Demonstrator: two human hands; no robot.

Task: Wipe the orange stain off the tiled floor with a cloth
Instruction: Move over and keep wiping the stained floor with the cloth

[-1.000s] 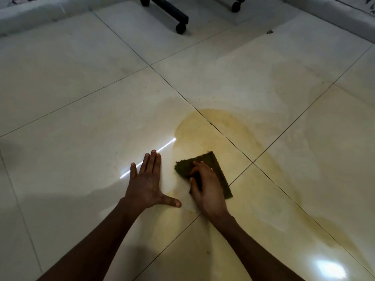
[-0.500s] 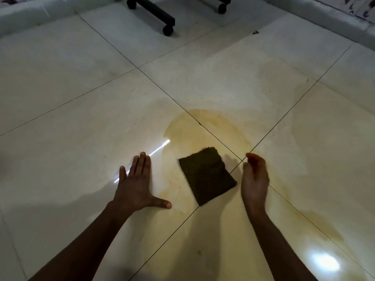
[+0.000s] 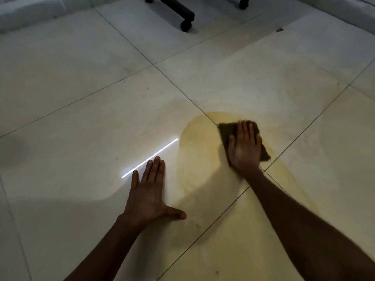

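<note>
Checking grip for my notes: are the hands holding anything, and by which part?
Right hand presses flat on the cloth's middle; left hand holds nothing.

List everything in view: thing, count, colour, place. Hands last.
tiled floor: one, pale cream, glossy, fills the view
orange stain: one, yellow-orange, centre to lower right
cloth: one, dark brown, flat on the stain's far part
light streak: one, white reflection, left of the stain
chair legs with castors: two seen, black, top edge
small dark speck: one, upper right
left hand: flat on the floor
right hand: pressing flat on the cloth
</note>
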